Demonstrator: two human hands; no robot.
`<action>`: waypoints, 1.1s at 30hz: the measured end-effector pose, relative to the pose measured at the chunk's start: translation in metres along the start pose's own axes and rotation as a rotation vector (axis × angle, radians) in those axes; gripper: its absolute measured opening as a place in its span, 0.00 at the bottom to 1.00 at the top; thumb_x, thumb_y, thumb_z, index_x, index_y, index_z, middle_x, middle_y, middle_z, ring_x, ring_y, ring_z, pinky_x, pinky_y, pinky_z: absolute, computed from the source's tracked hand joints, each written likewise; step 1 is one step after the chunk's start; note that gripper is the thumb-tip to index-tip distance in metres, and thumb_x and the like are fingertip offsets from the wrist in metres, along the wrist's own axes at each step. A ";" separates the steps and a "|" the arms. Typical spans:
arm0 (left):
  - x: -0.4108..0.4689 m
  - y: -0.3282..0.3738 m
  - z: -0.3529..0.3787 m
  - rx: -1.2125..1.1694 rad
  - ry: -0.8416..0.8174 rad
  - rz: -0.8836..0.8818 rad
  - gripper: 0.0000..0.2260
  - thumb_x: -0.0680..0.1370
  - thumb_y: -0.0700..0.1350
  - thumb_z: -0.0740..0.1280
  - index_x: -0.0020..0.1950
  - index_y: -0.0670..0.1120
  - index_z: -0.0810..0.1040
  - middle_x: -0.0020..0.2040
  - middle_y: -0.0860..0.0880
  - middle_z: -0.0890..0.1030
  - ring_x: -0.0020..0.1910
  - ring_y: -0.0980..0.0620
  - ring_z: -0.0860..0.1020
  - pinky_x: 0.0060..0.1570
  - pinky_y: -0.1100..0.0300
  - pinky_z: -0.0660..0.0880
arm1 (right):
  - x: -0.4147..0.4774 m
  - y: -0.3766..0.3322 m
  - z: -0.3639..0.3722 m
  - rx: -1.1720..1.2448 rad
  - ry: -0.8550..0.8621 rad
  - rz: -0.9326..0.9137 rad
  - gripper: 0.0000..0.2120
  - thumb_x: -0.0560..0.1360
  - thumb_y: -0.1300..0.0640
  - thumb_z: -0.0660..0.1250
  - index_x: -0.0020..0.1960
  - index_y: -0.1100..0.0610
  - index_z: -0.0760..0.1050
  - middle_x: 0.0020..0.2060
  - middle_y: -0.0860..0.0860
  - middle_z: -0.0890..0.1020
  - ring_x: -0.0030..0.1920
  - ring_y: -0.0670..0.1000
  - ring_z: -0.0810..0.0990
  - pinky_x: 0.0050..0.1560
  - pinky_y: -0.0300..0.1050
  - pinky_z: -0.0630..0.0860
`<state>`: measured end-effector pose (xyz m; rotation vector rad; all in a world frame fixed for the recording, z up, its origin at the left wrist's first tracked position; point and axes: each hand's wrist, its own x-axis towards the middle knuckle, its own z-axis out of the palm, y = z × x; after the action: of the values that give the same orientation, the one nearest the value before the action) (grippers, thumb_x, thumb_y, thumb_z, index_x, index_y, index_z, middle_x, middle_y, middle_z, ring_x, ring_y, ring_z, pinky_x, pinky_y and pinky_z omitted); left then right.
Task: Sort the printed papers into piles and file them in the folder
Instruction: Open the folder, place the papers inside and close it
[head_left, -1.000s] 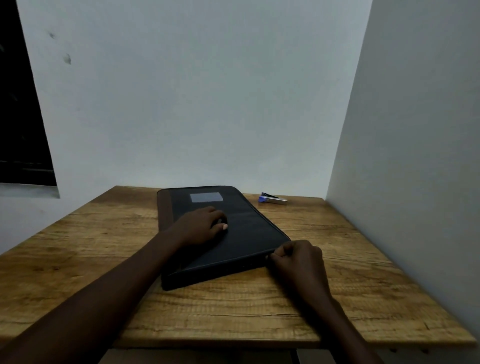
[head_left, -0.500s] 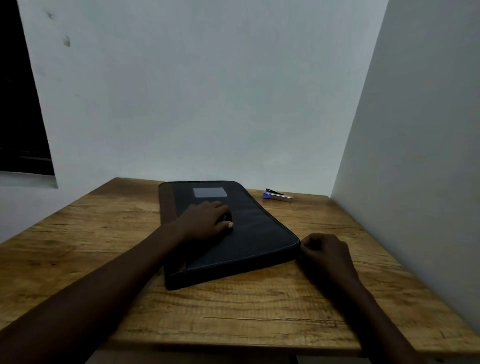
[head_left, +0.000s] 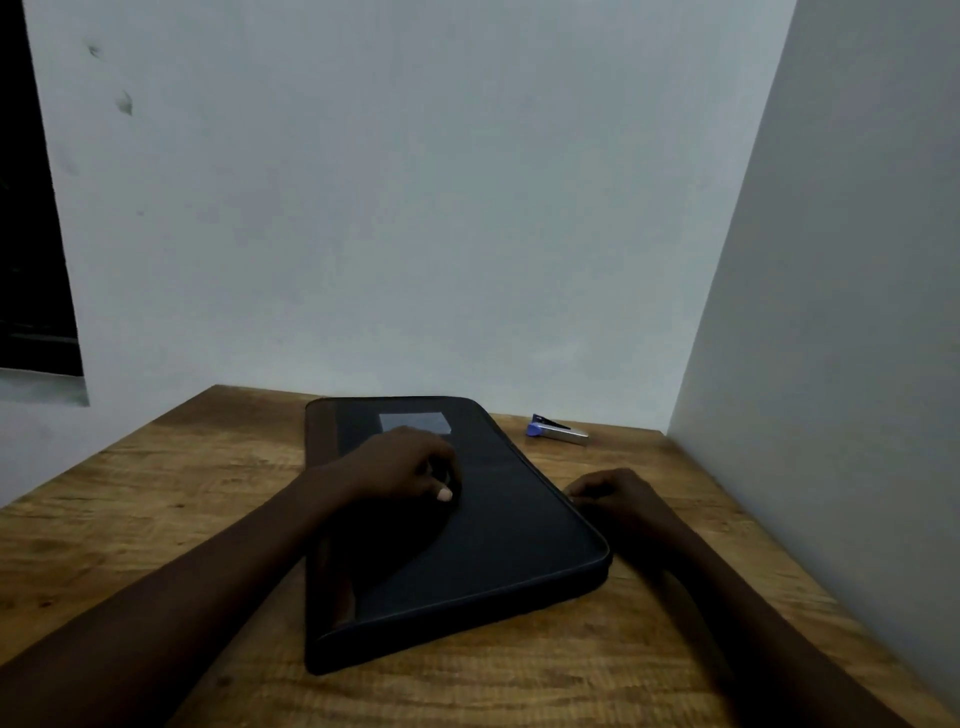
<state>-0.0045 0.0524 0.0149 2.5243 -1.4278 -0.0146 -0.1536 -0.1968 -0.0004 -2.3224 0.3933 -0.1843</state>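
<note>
Plainly, with the closed folder (head_left: 457, 525) lying mid-frame on the table (head_left: 156, 519), the left hand (head_left: 405, 462) pressing loosely curled on its cover and the right hand (head_left: 618, 499) pinched at its right edge, seemingly on a zipper, a hard tug could skew it toward the stapler (head_left: 556, 430).

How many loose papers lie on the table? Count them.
0. Only the shut folder and a stapler lie on the table; any papers may be hidden inside the folder.

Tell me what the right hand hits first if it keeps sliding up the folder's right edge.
Probably nothing soon: the right hand would follow the folder edge; the stapler lies beyond, slightly right.
</note>
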 end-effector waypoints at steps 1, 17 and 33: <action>0.003 -0.004 -0.001 -0.021 -0.011 -0.021 0.17 0.75 0.55 0.71 0.62 0.53 0.78 0.59 0.53 0.77 0.59 0.52 0.74 0.61 0.46 0.72 | 0.009 -0.001 0.001 -0.006 0.006 -0.005 0.06 0.77 0.59 0.68 0.46 0.53 0.83 0.45 0.47 0.85 0.47 0.45 0.83 0.48 0.39 0.78; 0.019 -0.033 0.010 0.013 -0.052 -0.331 0.44 0.64 0.80 0.43 0.76 0.61 0.60 0.80 0.52 0.55 0.79 0.51 0.50 0.71 0.30 0.42 | 0.071 -0.011 0.027 0.041 0.185 -0.074 0.08 0.72 0.58 0.72 0.36 0.49 0.82 0.36 0.43 0.84 0.38 0.39 0.79 0.36 0.29 0.69; -0.019 -0.017 -0.001 -0.059 0.035 -0.109 0.47 0.60 0.83 0.47 0.70 0.58 0.72 0.68 0.57 0.75 0.62 0.61 0.73 0.56 0.70 0.67 | -0.008 -0.013 0.015 0.012 -0.081 -0.002 0.05 0.77 0.60 0.67 0.44 0.55 0.81 0.42 0.47 0.84 0.44 0.43 0.82 0.46 0.35 0.76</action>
<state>0.0002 0.0768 0.0103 2.5388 -1.2566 -0.0311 -0.1545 -0.1753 -0.0017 -2.3107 0.3480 -0.0930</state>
